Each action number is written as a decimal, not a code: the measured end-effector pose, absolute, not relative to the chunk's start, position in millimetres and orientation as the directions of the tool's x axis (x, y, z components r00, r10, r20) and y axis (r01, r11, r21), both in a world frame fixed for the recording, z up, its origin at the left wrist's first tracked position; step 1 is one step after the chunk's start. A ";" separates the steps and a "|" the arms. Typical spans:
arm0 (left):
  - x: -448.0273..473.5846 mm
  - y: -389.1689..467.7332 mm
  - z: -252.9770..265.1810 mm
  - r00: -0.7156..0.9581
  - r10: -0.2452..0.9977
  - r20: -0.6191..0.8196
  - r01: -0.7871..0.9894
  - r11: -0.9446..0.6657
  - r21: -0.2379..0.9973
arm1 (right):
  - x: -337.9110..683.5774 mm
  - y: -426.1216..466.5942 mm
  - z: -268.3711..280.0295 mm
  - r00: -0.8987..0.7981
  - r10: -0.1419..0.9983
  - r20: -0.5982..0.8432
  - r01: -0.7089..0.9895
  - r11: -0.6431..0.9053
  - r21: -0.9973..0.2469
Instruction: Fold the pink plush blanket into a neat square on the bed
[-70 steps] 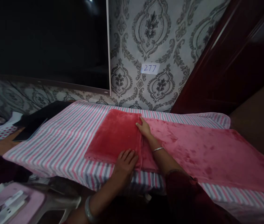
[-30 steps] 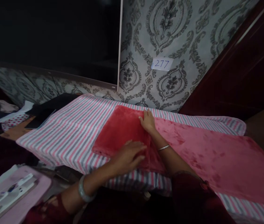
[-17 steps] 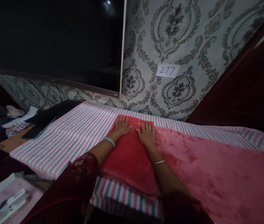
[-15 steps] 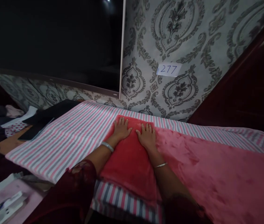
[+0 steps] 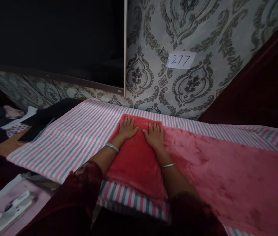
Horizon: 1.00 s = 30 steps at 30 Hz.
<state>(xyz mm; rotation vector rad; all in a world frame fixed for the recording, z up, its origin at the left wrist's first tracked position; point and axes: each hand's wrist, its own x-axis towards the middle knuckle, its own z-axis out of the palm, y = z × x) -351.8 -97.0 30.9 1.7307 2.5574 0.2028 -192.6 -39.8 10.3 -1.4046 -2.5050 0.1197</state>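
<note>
My left hand [image 5: 128, 128] lies flat with fingers spread on the far left part of a red plush cloth [image 5: 136, 164]. Beside it, my right hand [image 5: 155, 135] also rests flat, near the cloth's far right corner. The left section of the cloth is a deeper red and appears folded over; a lighter pinkish-red part [image 5: 232, 173] spreads out to the right. Underneath is a striped pink, grey and white sheet [image 5: 75, 131], its edge hanging at the front. Neither hand grips anything.
A large dark television [image 5: 55, 42] hangs at the upper left of the patterned wall. A paper marked 277 [image 5: 181, 60] is stuck on the wall. At the left are a black flat item [image 5: 52, 114] and a pink surface [image 5: 18, 196] holding a white object.
The camera view has tilted slightly, so the wall and cloth sit higher in the picture. Both hands stay flat at about the same place on the red cloth.
</note>
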 end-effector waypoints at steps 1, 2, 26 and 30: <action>-352.7 -97.0 35.7 -0.366 0.930 0.008 0.920 0.361 0.155 | -192.4 -39.0 10.9 -0.493 0.850 0.186 0.827 0.524 -0.204; -354.3 -97.2 42.1 -0.354 0.935 -0.029 0.919 0.353 0.178 | -192.3 -38.0 12.1 -0.492 0.852 0.177 0.827 0.521 -0.211; -343.6 -237.2 16.9 -0.128 0.983 0.135 0.987 0.114 0.109 | -139.4 -132.9 17.1 -0.674 0.726 0.137 0.730 0.683 -0.031; -352.0 -243.5 21.5 -0.271 0.942 0.197 0.934 0.208 0.292 | -139.3 -136.1 15.4 -0.672 0.728 0.132 0.731 0.682 -0.039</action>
